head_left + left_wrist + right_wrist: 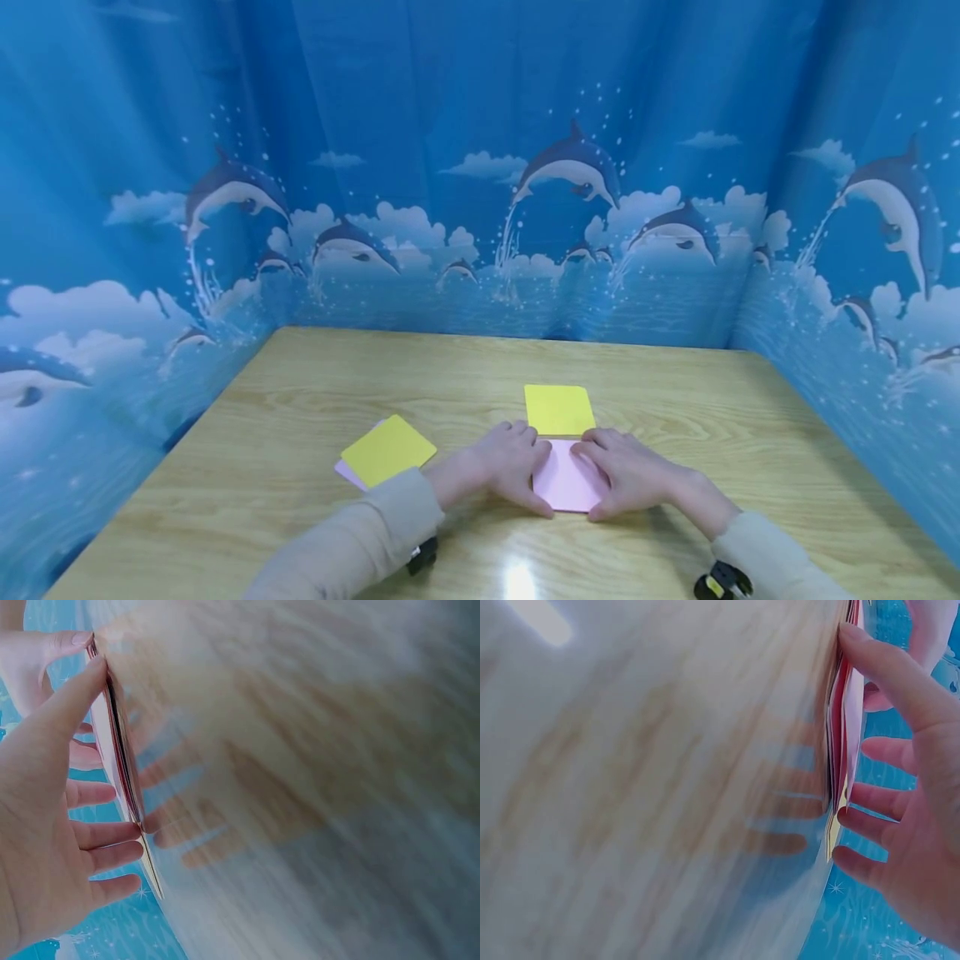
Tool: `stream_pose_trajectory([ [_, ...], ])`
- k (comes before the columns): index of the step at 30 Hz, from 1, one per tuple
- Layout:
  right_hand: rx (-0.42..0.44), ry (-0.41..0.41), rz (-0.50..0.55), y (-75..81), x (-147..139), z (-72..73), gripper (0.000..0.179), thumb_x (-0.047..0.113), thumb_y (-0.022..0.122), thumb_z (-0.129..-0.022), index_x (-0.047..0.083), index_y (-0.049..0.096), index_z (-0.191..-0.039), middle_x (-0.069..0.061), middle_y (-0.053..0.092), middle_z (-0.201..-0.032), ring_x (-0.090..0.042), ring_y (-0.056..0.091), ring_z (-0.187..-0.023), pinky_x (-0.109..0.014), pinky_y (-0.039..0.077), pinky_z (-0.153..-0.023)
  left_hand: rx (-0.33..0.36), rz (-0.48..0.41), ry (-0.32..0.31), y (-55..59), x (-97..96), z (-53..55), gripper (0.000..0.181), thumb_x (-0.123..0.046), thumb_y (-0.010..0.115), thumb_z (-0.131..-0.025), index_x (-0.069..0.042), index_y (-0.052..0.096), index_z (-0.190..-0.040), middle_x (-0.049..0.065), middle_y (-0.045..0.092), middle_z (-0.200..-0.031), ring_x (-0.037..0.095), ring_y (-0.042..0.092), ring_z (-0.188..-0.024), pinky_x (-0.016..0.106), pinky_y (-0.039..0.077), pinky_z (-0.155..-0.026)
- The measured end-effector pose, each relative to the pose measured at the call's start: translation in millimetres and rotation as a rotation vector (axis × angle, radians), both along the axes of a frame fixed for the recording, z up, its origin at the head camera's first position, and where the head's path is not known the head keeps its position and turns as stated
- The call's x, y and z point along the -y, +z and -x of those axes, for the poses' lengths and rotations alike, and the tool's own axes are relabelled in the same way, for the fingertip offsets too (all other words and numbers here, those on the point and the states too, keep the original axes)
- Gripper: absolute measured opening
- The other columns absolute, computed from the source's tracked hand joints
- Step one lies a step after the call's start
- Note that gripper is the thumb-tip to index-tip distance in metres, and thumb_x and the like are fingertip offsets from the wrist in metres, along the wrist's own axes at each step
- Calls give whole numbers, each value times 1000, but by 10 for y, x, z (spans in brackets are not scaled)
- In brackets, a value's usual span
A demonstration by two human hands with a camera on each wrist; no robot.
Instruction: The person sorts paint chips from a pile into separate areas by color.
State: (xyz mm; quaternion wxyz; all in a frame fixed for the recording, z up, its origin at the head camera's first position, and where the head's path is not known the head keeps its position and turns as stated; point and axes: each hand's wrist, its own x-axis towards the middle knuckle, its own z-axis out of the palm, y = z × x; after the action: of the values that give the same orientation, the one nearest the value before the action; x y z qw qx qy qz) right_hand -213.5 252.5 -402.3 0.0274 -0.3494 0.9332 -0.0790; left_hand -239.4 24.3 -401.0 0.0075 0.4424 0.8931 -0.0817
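Observation:
A squared stack of paper sheets, pink on top, lies flat on the table between the two hands. Its layered edge shows dark, red and pink sheets in the right wrist view. The left hand frames the stack's left side, thumb at the near corner and fingers spread toward the far end. Mirroring it, the right hand has its thumb at the near right corner and its fingers extended along the right side. Just beyond the stack lies a yellow square sheet, with fingertips of both hands close to its near edge.
Left of the hands, another yellow sheet lies turned askew over a lilac sheet on the wood-grain table. A blue dolphin-print curtain encloses the table's back and sides. Dark wrist devices show at both cuffs.

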Motion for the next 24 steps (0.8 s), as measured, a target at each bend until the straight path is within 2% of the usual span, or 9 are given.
stream_pose_trajectory([
  [10,-7,21,2,-4,-27,-2,83,59,71,-67,5,50,-126,-15,46,-124,-31,44,-112,-51,40,-88,7,-13,-10,-11,8,-10,75,-80,49,-69,-19,52,-112,-4,50,-93,10,43,-85,25,38,-74],
  [18,51,8,-10,11,-21,-1,82,62,68,-70,6,50,-128,-12,46,-125,-27,45,-110,-48,42,-87,15,-14,-19,-16,11,-9,72,-79,50,-70,-20,53,-110,-5,50,-93,9,42,-83,24,37,-73],
  [24,48,-1,-11,23,-20,5,84,62,67,-71,5,48,-129,-14,45,-126,-29,45,-111,-49,42,-88,22,-21,-18,-16,21,10,79,-82,47,-68,-19,52,-114,-5,50,-95,9,43,-86,25,38,-76],
])
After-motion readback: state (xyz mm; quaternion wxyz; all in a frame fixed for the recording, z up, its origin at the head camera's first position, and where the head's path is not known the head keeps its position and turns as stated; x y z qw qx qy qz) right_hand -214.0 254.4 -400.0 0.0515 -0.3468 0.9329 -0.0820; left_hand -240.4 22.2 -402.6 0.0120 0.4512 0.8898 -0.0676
